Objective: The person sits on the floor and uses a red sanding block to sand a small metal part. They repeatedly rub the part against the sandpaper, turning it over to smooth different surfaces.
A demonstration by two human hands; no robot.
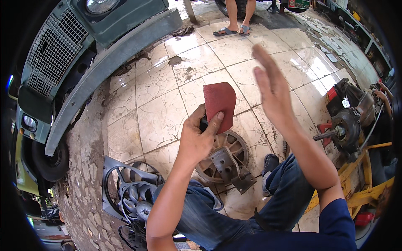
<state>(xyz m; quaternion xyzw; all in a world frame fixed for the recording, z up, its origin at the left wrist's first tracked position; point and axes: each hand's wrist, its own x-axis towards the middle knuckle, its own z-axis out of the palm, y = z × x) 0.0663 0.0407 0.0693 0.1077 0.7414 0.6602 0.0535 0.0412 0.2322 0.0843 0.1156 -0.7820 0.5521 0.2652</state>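
Observation:
My left hand (197,136) is closed around a curved piece of red sandpaper (221,102), with the thumb pressed on its face. A small dark object shows between the fingers beside the sandpaper; what it is I cannot make out. Raised to the right and apart from the sandpaper, my right hand (274,90) is open and holds nothing, its fingers stretched out. Below my left hand, a toothed metal wheel (204,168) lies on the floor between my legs. On top of it rests a dark metal bracket (226,167) with bolt holes.
A grey vehicle bumper (111,69) curves along the left. Near my left knee lies a fan with its shroud (109,184). At right, a mechanical assembly with a shaft (349,127) sits by a yellow metal frame (365,194). A person's sandalled feet (226,31) stand on the cracked tiles ahead.

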